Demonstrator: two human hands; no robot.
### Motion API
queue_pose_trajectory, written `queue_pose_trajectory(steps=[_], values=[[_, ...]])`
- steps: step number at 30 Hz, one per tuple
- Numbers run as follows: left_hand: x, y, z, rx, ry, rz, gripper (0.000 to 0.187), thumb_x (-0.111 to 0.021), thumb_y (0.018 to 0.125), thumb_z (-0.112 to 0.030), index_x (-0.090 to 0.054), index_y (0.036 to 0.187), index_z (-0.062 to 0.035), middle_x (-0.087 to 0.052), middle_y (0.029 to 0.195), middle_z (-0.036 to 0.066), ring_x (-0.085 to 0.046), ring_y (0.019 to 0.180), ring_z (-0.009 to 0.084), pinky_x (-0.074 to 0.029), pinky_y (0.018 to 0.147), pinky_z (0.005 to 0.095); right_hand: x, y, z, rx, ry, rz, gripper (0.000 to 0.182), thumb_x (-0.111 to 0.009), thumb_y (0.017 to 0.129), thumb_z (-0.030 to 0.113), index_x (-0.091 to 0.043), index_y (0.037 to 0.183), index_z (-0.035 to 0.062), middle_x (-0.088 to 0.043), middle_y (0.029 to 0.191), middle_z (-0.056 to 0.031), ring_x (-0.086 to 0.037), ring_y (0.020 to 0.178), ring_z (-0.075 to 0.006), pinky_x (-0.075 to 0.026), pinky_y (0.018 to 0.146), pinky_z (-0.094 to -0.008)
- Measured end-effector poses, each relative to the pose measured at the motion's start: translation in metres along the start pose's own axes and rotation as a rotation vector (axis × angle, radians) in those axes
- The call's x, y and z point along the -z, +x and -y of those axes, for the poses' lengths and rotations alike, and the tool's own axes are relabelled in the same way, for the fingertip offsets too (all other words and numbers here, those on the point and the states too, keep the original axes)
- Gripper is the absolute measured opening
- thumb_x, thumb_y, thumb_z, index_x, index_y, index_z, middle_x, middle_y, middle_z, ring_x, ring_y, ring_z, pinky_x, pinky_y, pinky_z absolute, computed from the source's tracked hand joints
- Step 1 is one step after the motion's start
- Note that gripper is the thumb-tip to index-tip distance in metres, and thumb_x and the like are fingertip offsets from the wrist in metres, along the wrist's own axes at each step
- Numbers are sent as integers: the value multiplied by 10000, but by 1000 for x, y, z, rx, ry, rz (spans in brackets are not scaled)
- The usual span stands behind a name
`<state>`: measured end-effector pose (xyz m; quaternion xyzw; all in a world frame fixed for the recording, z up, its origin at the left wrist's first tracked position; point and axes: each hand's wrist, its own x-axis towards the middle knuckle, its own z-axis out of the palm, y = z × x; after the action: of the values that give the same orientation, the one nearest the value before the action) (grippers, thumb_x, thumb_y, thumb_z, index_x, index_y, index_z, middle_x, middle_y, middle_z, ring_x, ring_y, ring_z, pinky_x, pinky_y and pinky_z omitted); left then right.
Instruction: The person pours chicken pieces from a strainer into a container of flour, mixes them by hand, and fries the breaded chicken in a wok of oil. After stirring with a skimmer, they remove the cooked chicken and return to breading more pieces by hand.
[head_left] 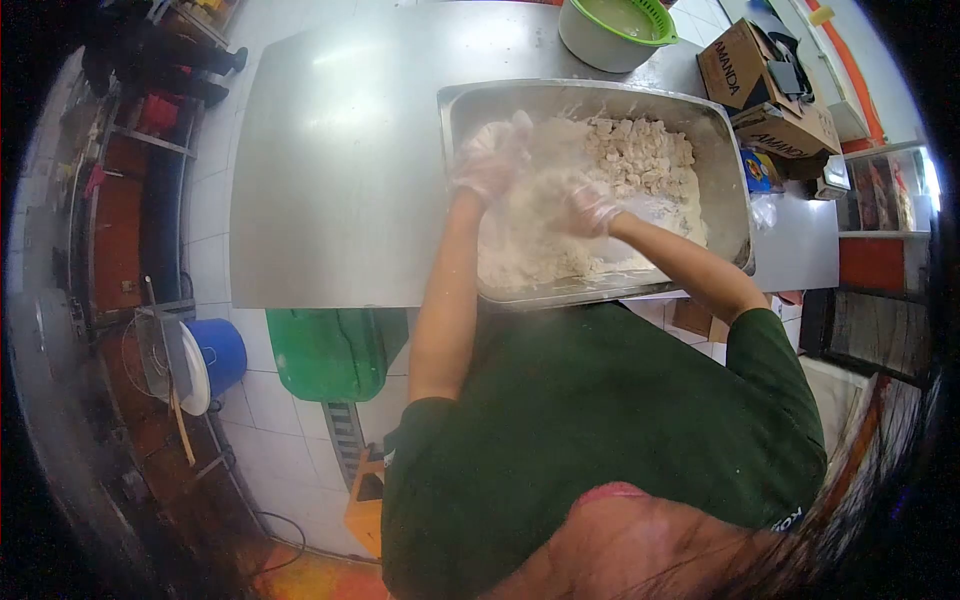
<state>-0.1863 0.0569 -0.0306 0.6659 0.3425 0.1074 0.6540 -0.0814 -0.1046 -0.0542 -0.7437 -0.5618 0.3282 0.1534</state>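
Observation:
A large steel pan (735,190) stands on the metal table, with pale flour (535,265) spread through it. Lumpy flour-coated pieces (645,155) are heaped in its upper right part; what is under the coating cannot be made out. My left hand (490,165), in a clear plastic glove, is over the pan's left side, its fingers whitened with flour. Over the middle, my right hand (590,207), gloved likewise, points inward toward the flour. A haze of flour dust hangs between both hands and blurs their fingers, so whatever they hold is hidden.
The steel table (330,170) extends left of the pan. Behind it is a white tub with a green strainer (620,35); cardboard boxes (765,90) stand at the right. A green bin (325,355) and a blue bucket (220,355) are below. Another person (160,60) is far left.

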Motion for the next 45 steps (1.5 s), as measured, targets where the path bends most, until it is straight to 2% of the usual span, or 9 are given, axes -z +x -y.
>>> queue_pose_trajectory(steps=[10, 15, 26, 29, 32, 34, 38, 40, 45], values=[[0, 3, 10, -48, 78, -48, 475, -575, 832, -519, -613, 951, -61, -631, 743, 31, -550, 587, 105, -460, 514, 263, -73, 22, -62, 467, -559, 63, 643, -647, 711, 234, -429, 1316, 227, -525, 1160, -162, -530, 992, -343, -461, 864, -393], [-1, 4, 12, -34, 101, -102, 458, -571, 842, -501, -623, 929, -55, -629, 735, 30, -546, 596, 98, -452, 523, 257, 9, 4, 4, -109, 216, 307, 458, -546, 854, 289, -497, 1257, 75, -586, 1130, -191, -576, 996, -284, -450, 888, -338], [-4, 15, 26, -51, 201, -70, 481, -545, 849, -520, -605, 963, -56, -614, 750, 24, -546, 607, 110, -456, 523, 267, 49, 1, 9, -318, -167, 296, 453, -524, 868, 375, -515, 1229, 102, -625, 1047, -133, -601, 927, -275, -460, 821, -390], [-5, 18, 29, -37, 154, -89, 478, -554, 844, -524, -605, 949, -61, -611, 745, 20, -546, 598, 108, -458, 519, 262, 26, 5, -42, -339, 344, 414, 465, -552, 858, 372, -523, 1215, 76, -632, 1029, -107, -618, 900, -265, -494, 778, -371], [-7, 24, 38, -21, 106, -126, 462, -570, 839, -514, -609, 950, -67, -610, 745, 23, -549, 595, 106, -460, 518, 256, 25, -2, -43, 74, -169, -32, 426, -570, 852, 285, -525, 1199, 42, -632, 981, -90, -633, 796, -213, -532, 702, -314], [-7, 23, 36, -35, 105, -113, 459, -579, 835, -511, -609, 948, -67, -609, 744, 24, -550, 595, 103, -460, 515, 254, 58, -9, -12, -332, 214, 275, 525, -626, 813, 305, -489, 1244, 38, -564, 1184, -176, -559, 1055, -230, -459, 906, -366], [-3, 5, 12, 8, 27, -38, 472, -588, 828, -516, -611, 946, -59, -608, 746, 25, -558, 606, 98, -467, 516, 255, 95, -31, -31, -238, 566, 256, 562, -642, 797, 351, -481, 1231, 33, -573, 1139, -179, -556, 1053, -268, -454, 907, -395], [-4, 14, 27, -12, 31, -71, 487, -585, 825, -524, -611, 951, -54, -612, 746, 26, -562, 606, 99, -467, 518, 254, 104, -40, -19, -489, -403, -130, 614, -640, 788, 388, -444, 1262, 51, -541, 1161, -189, -546, 1054, -314, -449, 909, -396], [1, 6, 13, -29, 114, 13, 523, -583, 819, -539, -612, 964, -37, -621, 751, 32, -571, 612, 98, -467, 526, 250, 35, -47, 15, -141, -441, 365, 811, -627, 736, 518, -309, 1372, 127, -466, 1228, -237, -532, 1054, -371, -451, 889, -427]])
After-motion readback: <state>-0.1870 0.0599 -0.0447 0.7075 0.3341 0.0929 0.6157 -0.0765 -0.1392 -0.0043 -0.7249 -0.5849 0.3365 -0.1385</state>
